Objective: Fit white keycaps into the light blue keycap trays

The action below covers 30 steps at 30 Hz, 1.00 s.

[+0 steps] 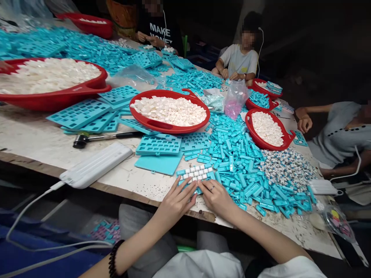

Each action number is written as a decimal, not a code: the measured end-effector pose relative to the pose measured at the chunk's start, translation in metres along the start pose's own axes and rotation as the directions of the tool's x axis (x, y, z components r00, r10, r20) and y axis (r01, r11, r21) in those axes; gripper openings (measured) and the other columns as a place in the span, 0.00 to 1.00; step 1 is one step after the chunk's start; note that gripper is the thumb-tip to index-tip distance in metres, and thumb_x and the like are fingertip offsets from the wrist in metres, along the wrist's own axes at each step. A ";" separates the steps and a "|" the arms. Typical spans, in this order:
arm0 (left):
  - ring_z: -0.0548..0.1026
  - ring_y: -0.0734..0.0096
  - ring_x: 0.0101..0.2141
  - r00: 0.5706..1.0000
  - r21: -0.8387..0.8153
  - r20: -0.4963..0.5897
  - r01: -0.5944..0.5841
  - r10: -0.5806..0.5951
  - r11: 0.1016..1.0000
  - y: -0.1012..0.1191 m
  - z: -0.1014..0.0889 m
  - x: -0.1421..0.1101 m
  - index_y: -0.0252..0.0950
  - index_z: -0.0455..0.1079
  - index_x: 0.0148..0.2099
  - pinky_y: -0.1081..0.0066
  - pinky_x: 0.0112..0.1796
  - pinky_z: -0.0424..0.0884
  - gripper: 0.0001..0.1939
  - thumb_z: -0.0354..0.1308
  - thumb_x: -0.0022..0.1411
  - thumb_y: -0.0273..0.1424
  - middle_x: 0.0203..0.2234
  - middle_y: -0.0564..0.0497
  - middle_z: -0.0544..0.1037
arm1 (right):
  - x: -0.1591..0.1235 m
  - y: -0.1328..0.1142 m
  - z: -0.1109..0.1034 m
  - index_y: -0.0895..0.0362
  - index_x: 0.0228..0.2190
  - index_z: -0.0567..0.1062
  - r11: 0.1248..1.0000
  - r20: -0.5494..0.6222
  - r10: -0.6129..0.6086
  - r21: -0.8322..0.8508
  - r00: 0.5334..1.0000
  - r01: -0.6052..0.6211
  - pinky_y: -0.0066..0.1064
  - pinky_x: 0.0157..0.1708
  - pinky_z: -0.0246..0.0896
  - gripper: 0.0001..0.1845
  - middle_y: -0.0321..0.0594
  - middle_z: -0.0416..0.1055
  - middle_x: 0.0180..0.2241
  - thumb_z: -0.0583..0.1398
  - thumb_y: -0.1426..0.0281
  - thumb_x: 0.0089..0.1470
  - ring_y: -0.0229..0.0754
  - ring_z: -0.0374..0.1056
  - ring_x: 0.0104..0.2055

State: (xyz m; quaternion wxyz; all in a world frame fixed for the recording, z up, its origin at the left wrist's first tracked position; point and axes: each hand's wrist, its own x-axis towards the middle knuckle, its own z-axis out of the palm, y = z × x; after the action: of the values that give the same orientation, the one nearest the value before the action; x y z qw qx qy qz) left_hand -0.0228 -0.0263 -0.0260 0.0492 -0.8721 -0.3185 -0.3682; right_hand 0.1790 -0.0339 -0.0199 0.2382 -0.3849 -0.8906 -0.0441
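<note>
Works with both hands low over a blue tray (180,172) at the near edge of the tabletop (145,186), close to the body, probably for short reach and a straight look down. Lays the left hand (173,201) over the tray's near left part with fingers stretched out, not clenched, perhaps to steady it against sliding. Brings the right hand (218,197) in from the right with fingers bent and tips together at the near side, seemingly for finer work there; cannot tell about any small piece between those tips. Shows white caps (197,172) in rows on the tray, beyond the fingertips and in plain view.

Has a red basket (185,129) of white pieces just beyond, toward the left, likely for easy dipping by either hand. Has loose blue bars (232,154) heaped to the right, near the right hand, and small mixed parts (286,170) farther right, apparently sorted by kind. Has blue plates (158,144) stacked to the left, partly on a flat blue panel (158,164), perhaps to save room. Finds a hammer (98,137) and a white bar (97,164) with a cable farther left, both lying away from the fingers, probably to leave elbow room.
</note>
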 end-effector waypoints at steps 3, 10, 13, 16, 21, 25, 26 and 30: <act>0.74 0.56 0.56 0.999 0.004 0.009 -0.043 0.043 0.999 -0.002 0.001 -0.002 0.34 0.64 0.64 0.49 0.62 0.63 0.23 0.55 0.68 0.23 0.51 0.46 0.80 | -0.001 -0.001 0.003 0.65 0.59 0.65 0.999 0.034 0.031 -0.010 0.999 -0.030 0.40 0.44 0.68 0.25 0.51 0.74 0.44 0.55 0.80 0.61 0.47 0.68 0.43; 0.69 0.52 0.60 0.945 0.043 0.027 -0.327 0.326 0.944 -0.031 0.008 -0.007 0.38 0.76 0.43 0.47 0.66 0.51 0.13 0.51 0.66 0.21 0.52 0.45 0.79 | 0.006 0.002 0.000 0.68 0.56 0.65 0.997 0.178 0.037 -0.075 0.983 -0.023 0.36 0.42 0.67 0.20 0.47 0.74 0.41 0.54 0.74 0.64 0.46 0.65 0.42; 0.72 0.52 0.57 0.926 0.032 0.031 -0.376 0.375 0.926 -0.036 0.011 -0.005 0.40 0.75 0.44 0.47 0.66 0.50 0.13 0.50 0.66 0.23 0.51 0.46 0.79 | 0.007 0.001 -0.004 0.70 0.56 0.64 0.995 0.173 0.050 -0.094 0.984 -0.034 0.36 0.44 0.66 0.20 0.47 0.73 0.41 0.53 0.72 0.65 0.47 0.64 0.43; 0.73 0.52 0.53 0.963 0.030 0.022 -0.268 0.267 0.963 -0.030 0.013 -0.006 0.38 0.71 0.54 0.49 0.65 0.53 0.16 0.51 0.67 0.29 0.50 0.44 0.79 | 0.008 -0.004 -0.011 0.69 0.56 0.63 0.994 0.177 0.080 -0.092 0.981 -0.064 0.36 0.45 0.66 0.21 0.48 0.73 0.43 0.54 0.70 0.65 0.47 0.65 0.45; 0.73 0.48 0.51 0.995 0.014 -0.001 -0.101 0.101 0.995 -0.023 0.022 -0.008 0.35 0.58 0.66 0.47 0.61 0.57 0.26 0.50 0.68 0.34 0.49 0.40 0.77 | 0.011 -0.008 -0.033 0.66 0.56 0.65 0.995 0.175 0.092 -0.060 0.980 -0.082 0.32 0.52 0.64 0.21 0.47 0.73 0.48 0.55 0.71 0.63 0.46 0.66 0.50; 0.71 0.47 0.54 0.994 -0.011 0.039 -0.102 0.102 0.995 -0.021 0.023 -0.010 0.41 0.51 0.71 0.46 0.61 0.55 0.30 0.48 0.69 0.32 0.53 0.43 0.76 | 0.002 0.004 -0.053 0.57 0.56 0.68 0.954 0.041 0.283 0.086 0.958 -0.286 0.33 0.54 0.64 0.23 0.45 0.73 0.50 0.56 0.75 0.59 0.44 0.67 0.53; 0.70 0.47 0.55 0.994 -0.015 0.050 -0.097 0.098 0.995 -0.020 0.021 -0.010 0.42 0.50 0.72 0.46 0.61 0.55 0.31 0.48 0.69 0.32 0.54 0.43 0.75 | -0.003 0.009 -0.059 0.55 0.55 0.70 0.928 -0.013 0.351 0.136 0.936 -0.346 0.34 0.53 0.65 0.23 0.44 0.74 0.50 0.56 0.76 0.59 0.44 0.68 0.53; 0.70 0.50 0.57 0.995 -0.044 0.094 -0.023 0.027 0.999 -0.015 0.012 -0.009 0.44 0.50 0.72 0.47 0.62 0.55 0.30 0.49 0.71 0.32 0.56 0.44 0.74 | -0.032 0.039 -0.083 0.52 0.48 0.77 0.819 -0.218 0.569 0.235 0.793 -0.523 0.37 0.50 0.66 0.19 0.42 0.76 0.44 0.55 0.77 0.59 0.43 0.71 0.48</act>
State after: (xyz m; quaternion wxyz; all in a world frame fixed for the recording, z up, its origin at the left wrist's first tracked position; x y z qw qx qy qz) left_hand -0.0288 -0.0149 -0.0433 0.0200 -0.8934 -0.3015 -0.3324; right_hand 0.2578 -0.0500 0.0347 0.3938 -0.5952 -0.6989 0.0460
